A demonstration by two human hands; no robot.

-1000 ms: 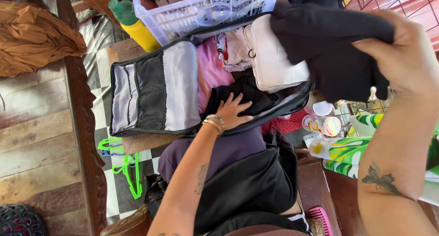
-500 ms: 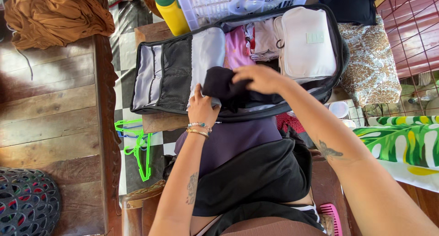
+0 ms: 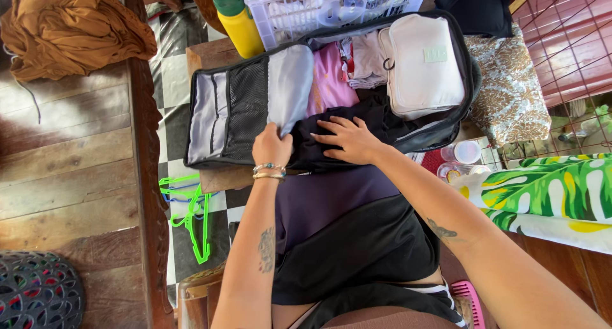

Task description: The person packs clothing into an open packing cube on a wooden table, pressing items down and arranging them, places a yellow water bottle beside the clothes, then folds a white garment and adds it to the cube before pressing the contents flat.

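On the small table's near edge lies our open suitcase [image 3: 242, 112], lid flap folded out to the left, main compartment to the right. Our right hand [image 3: 347, 139] rests flat, fingers spread, on a black garment [image 3: 357, 128] at the compartment's near side; it pins the cloth rather than grips it. Our left hand [image 3: 271, 145] curls loosely over the garment's left end by the grey divider [image 3: 290, 87], thumb tucked under, so we cannot tell how firmly it holds. Beyond the garment sit a pink top [image 3: 328, 83] and a cream pouch [image 3: 424, 64], packed against the far wall. We judge the step as pressing folded clothing down into place. A next move would call for smoothing the cloth toward the near wall and keeping its edge clear of the zip. Green hangers [image 3: 188, 211] lie on the floor, left of the table.
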